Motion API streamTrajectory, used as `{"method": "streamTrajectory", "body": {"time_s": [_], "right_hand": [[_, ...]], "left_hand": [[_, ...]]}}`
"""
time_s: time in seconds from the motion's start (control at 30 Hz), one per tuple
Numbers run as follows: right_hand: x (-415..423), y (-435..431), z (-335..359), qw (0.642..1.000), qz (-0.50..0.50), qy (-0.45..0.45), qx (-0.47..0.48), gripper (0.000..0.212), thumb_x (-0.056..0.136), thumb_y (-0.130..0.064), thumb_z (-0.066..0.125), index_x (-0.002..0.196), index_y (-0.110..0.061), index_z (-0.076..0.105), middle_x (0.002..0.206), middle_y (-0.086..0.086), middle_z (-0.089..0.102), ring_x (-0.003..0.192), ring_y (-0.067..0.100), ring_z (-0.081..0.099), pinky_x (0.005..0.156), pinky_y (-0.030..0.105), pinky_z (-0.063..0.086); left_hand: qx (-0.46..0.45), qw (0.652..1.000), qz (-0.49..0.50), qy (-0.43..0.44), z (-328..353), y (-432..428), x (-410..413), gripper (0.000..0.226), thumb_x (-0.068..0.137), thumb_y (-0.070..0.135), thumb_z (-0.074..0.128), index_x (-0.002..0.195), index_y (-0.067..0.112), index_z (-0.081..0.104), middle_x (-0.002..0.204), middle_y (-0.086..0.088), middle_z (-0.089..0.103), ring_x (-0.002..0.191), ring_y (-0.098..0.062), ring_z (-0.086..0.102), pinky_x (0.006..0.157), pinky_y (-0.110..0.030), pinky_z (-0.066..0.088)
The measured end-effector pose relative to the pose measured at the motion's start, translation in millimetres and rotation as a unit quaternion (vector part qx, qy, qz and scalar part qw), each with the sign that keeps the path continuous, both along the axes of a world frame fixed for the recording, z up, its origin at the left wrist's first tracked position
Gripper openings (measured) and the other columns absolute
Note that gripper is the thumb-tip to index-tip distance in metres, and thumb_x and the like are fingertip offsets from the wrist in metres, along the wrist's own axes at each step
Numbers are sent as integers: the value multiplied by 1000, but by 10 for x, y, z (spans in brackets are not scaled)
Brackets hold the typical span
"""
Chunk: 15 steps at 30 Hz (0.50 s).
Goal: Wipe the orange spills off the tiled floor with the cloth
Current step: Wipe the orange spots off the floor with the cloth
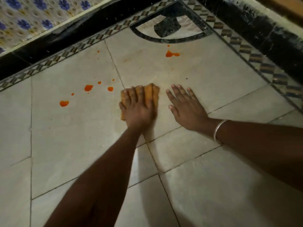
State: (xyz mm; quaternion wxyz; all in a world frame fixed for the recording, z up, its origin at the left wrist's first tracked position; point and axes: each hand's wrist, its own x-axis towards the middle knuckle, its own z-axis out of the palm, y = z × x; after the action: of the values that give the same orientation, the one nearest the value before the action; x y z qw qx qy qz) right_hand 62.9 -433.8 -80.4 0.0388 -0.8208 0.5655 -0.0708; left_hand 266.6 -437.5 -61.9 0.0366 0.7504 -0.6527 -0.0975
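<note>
Left hand [137, 107] flat on the folded orange cloth [148, 95], fingers spread and pressing it onto the tiled floor [213, 79], right at the grout line between two big pale tiles. Right hand [185, 104] just beside the cloth, palm down and empty, fingers splayed apart, looks like plain bracing. Silver bangle [219, 131] on that wrist.

Plenty left to wipe: a cluster of orange spills [88, 87] left of the cloth, nearest drop [110, 88] just beside it, a bigger blob [64, 103] further left, plus a separate puddle [171, 54] up near the black inlay.

Best bet from here, probably: keep the palm weight even over the whole pad, sweep left through the close drops first, pull each one inward instead of pushing outward, otherwise just smears. Fold to a cleaner face once the cloth looks soaked, hard to judge since cloth and spill are near the same colour. Go over the grout line twice, liquid likes to sit there. Far puddle last, needs a lean forward
</note>
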Motion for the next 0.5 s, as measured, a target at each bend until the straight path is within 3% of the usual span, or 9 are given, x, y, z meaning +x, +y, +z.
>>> {"method": "streamTrajectory", "body": {"time_s": [0.1, 0.2, 0.33, 0.5], "right_hand": [[0, 1, 9, 1000, -7, -4, -6, 64, 102, -44, 24, 161, -17, 26, 168, 10, 23, 156, 26, 19, 126, 50, 15], [12, 7, -4, 1000, -8, -7, -5, 64, 102, -43, 25, 160, -16, 29, 167, 11, 25, 155, 27, 21, 126, 51, 16], [14, 16, -14, 1000, -7, -10, -11, 64, 102, -43, 23, 160, -16, 29, 168, 11, 24, 155, 27, 21, 126, 51, 15], [11, 10, -27, 1000, -2, -9, -9, 64, 103, -44, 22, 161, -17, 26, 169, 9, 21, 156, 25, 17, 126, 50, 14]], "left_hand": [[-6, 996, 92, 7, -10, 116, 326, 68, 106, 59, 18, 167, 31, 4, 176, -7, 0, 161, -31, -7, 126, -63, 5], [-14, 988, 152, 10, -58, 588, 153, 68, 107, 54, 20, 167, 25, 4, 175, -11, 1, 161, -35, -4, 125, -65, 9], [-33, 997, 64, 9, -104, 855, -351, 72, 105, 54, 24, 167, 21, 11, 174, -15, 7, 160, -40, 0, 124, -65, 7], [-9, 1000, 5, 9, 11, 99, -148, 69, 106, 58, 22, 167, 30, 5, 176, -5, -1, 161, -30, -8, 127, -61, 1]]}}
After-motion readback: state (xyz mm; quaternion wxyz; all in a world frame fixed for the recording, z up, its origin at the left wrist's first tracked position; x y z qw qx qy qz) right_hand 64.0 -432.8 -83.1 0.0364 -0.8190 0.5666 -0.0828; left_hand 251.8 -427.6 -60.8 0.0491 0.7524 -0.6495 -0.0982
